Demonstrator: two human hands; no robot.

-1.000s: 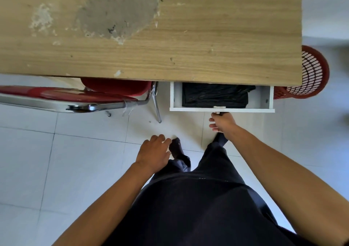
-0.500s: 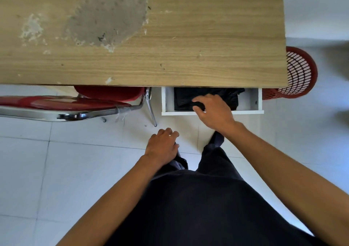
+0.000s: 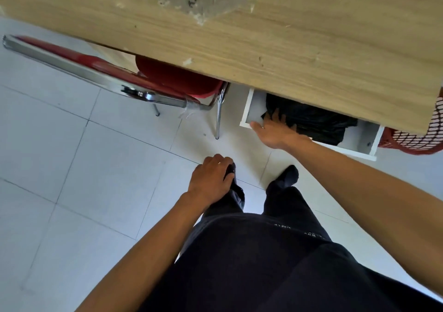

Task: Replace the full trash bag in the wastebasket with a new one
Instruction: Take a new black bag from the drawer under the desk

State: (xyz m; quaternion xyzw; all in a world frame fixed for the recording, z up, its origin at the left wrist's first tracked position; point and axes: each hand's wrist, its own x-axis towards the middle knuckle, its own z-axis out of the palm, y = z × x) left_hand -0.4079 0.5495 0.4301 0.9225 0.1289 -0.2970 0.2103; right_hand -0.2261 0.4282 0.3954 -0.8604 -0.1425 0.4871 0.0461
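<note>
A white drawer (image 3: 249, 110) stands pulled out under the wooden desk. Inside it lies a pile of folded black trash bags (image 3: 318, 124). My right hand (image 3: 275, 132) reaches into the drawer's left part, fingers spread flat on the left edge of the bags and thumb at the drawer front. My left hand (image 3: 211, 179) hangs by my left trouser leg, fingers curled, holding nothing. The red mesh wastebasket (image 3: 412, 141) stands on the floor right of the drawer, mostly hidden by the desk; no bag shows in its visible part.
The desk top (image 3: 287, 36) has a patch of worn surface. A red chair with a chrome frame (image 3: 172, 76) is pushed under the desk at left, its leg (image 3: 218, 117) close to the drawer. White tiled floor spreads to the left.
My right hand went from the drawer's front edge into the drawer and now lies on the bags' left side. My left hand curled in beside my leg. The view tilted.
</note>
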